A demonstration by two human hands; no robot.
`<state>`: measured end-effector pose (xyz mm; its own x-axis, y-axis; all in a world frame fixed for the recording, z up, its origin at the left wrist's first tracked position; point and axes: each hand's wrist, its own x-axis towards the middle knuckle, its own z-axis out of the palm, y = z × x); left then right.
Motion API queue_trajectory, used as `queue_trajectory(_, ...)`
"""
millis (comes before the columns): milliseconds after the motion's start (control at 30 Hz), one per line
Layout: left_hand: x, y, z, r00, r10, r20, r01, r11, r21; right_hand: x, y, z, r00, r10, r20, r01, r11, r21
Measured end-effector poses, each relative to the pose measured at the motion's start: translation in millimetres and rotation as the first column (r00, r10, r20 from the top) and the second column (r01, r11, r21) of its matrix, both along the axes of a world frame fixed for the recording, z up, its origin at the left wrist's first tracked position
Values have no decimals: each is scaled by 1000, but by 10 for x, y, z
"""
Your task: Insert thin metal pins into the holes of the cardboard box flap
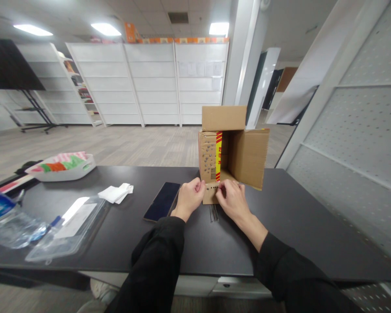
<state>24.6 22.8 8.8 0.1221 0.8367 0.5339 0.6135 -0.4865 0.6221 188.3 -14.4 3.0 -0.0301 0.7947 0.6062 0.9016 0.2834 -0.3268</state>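
While both hands (191, 193) (233, 199) angle inward, curled at the cardboard flap (210, 196), grip unclear.

I log a brown cardboard box (238, 154) on the tabletop (211, 248), opening toward my view, flaps spread, dark spots dotting the left and lower flaps. Thin metal rods (214, 214) lie at the lower flap's near edge.

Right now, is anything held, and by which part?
It cannot be told: the left grip and right grip are at opposite sides of the lower flap, fingertips unclear.
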Motion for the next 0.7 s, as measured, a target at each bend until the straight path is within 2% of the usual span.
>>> queue_trajectory(500, 2, -6, 3, 1000, -12, 17, 12, 1000, -5, 7, 43, -10, 995, 64, -73, -64, 998, 4)
queue_trajectory(700, 2, 8, -6, 1000, 3, 2, -3, 1000, -7, 9, 23, 51, 995, 54, -81, -53, 998, 15)
